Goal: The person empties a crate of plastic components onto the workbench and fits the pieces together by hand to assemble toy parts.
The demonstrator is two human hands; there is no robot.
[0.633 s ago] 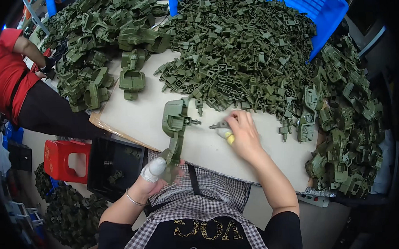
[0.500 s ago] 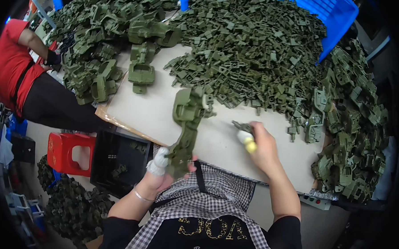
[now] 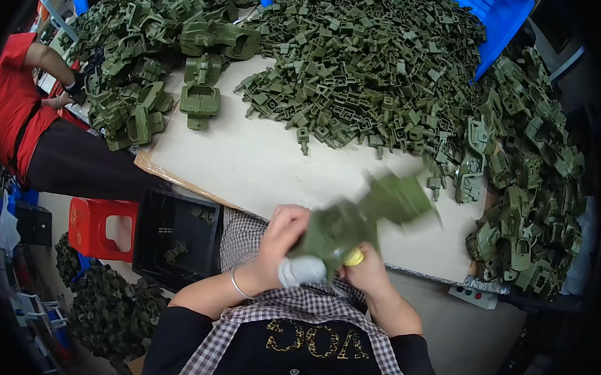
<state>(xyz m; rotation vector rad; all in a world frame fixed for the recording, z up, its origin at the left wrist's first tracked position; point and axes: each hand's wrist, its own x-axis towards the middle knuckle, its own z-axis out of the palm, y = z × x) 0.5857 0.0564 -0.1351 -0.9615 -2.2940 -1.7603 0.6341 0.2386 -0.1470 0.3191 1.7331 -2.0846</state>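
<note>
A large olive-green plastic part (image 3: 342, 229), blurred by motion, is held low over the table's near edge in front of my body. My left hand (image 3: 284, 242), with a white wrap on a finger, closes on the part's left side. Against its near side is my right hand (image 3: 370, 273), fingers closed and a yellow wrap showing on one of them. Whatever the right fingers hold is hidden by the part. Beyond the hands, a wide heap of small green plastic pieces (image 3: 356, 78) covers the far table (image 3: 225, 150).
Larger green parts are piled at the far left (image 3: 154, 53) and on the right (image 3: 524, 231). A blue basket (image 3: 501, 11) stands at the back right. By the left edge are a black crate (image 3: 175, 240) and a red stool (image 3: 101, 230). A person in red (image 3: 22, 119) works there.
The large part has swung to the right and tilted over, with my left hand on it. My right hand, which held a small green piece, has come down and in against the part.
</note>
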